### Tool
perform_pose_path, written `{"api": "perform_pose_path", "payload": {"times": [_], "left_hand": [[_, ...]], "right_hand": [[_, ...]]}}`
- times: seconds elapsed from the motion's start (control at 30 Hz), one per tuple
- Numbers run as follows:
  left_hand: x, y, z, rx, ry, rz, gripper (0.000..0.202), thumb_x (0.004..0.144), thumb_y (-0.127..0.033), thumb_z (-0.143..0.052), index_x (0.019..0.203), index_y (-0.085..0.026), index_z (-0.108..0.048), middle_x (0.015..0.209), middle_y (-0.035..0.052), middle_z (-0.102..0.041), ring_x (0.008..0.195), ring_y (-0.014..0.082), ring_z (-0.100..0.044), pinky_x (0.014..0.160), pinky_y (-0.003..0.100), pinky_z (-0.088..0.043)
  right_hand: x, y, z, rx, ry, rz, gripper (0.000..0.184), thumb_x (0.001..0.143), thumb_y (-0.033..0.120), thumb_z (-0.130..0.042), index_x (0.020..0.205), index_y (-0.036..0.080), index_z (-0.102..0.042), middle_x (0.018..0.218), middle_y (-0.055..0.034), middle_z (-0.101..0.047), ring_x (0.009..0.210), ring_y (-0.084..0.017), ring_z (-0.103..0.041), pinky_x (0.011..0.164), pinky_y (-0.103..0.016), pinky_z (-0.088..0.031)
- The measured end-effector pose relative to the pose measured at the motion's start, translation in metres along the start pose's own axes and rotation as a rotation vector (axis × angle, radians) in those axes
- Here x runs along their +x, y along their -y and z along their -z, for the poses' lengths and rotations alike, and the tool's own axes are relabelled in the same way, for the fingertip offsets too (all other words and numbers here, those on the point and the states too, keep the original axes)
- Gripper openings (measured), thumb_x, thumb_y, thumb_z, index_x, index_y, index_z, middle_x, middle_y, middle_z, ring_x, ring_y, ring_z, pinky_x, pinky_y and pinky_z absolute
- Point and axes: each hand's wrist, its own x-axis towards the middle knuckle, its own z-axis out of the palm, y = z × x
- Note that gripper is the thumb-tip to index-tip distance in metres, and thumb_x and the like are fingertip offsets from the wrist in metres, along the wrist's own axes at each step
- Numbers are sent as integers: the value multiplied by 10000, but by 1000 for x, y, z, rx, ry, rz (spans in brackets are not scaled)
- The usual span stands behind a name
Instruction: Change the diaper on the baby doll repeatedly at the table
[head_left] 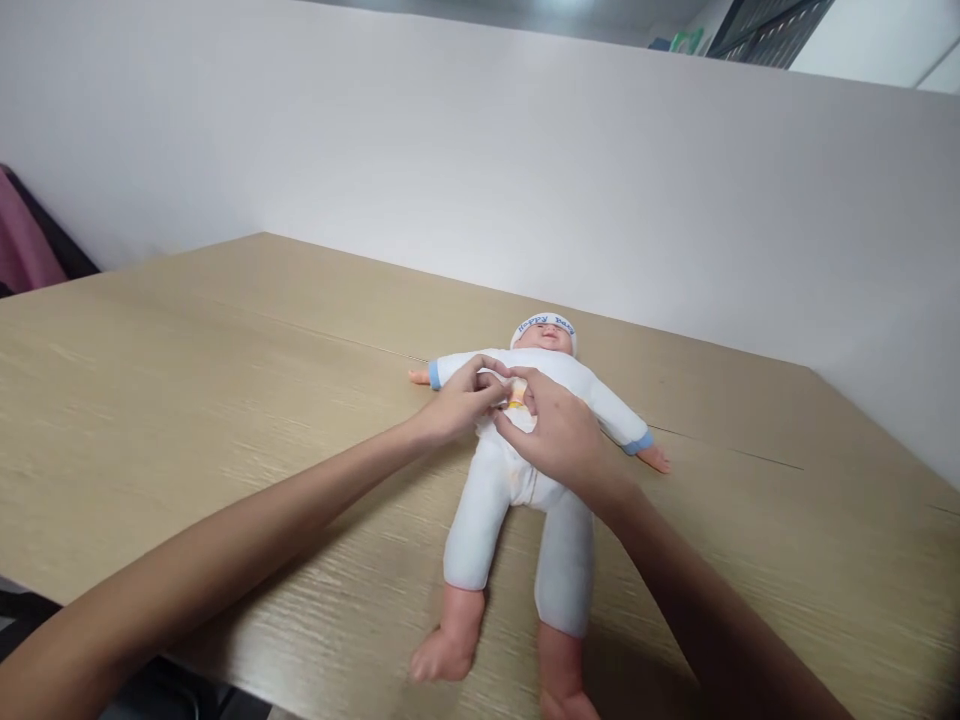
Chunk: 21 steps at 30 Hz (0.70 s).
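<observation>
A baby doll [525, 480] lies on its back on the wooden table [187, 400], head away from me, feet toward me. It wears a white one-piece suit with blue cuffs and a white headband. My left hand [461, 400] and my right hand [555, 430] meet over the doll's chest. The fingers of both hands are curled and pinch the white suit fabric at the chest, around a small yellow-orange spot there. The doll's arms lie spread to both sides and its bare feet point at the table's near edge.
A plain white partition wall [525, 180] stands behind the table. Something pink and dark [26, 240] sits at the far left edge. The table's seams run across behind the doll.
</observation>
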Motion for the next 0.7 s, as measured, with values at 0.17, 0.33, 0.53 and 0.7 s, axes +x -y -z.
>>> {"api": "perform_pose_path", "payload": {"times": [0.17, 0.33, 0.53, 0.7], "left_hand": [[7, 6, -9, -41, 61, -57, 322, 1058, -524, -668, 1123, -211, -630, 931, 27, -703, 785, 150, -577, 726, 279, -432], [2, 25, 13, 182, 13, -151, 389, 1051, -526, -699, 1287, -228, -619, 914, -10, -601, 758, 155, -521, 705, 293, -417], [9, 38, 20, 139, 87, -95, 426, 998, -610, -748, 1012, -213, -592, 818, -36, -537, 719, 144, -480, 674, 294, -380], [14, 31, 18, 33, 132, -57, 573, 909, -732, -814, 916, -209, -578, 773, -48, -521, 690, 124, -456, 658, 283, -365]], "right_hand": [[4, -5, 1, 77, -19, -123, 408, 1050, 413, -643, 1417, 238, -682, 915, -12, -753, 769, -225, -698, 698, -337, -432], [4, -11, 0, 155, -57, -117, 373, 1038, 304, -596, 1392, 265, -707, 884, 16, -718, 711, -184, -645, 696, -316, -427], [4, -15, -1, 208, -131, -106, 452, 1034, 323, -631, 1480, 280, -688, 893, 25, -717, 606, -153, -558, 665, -311, -436], [6, -17, -3, 183, -159, -58, 495, 1053, 305, -623, 1544, 289, -681, 868, 33, -717, 576, -140, -525, 665, -308, -437]]}}
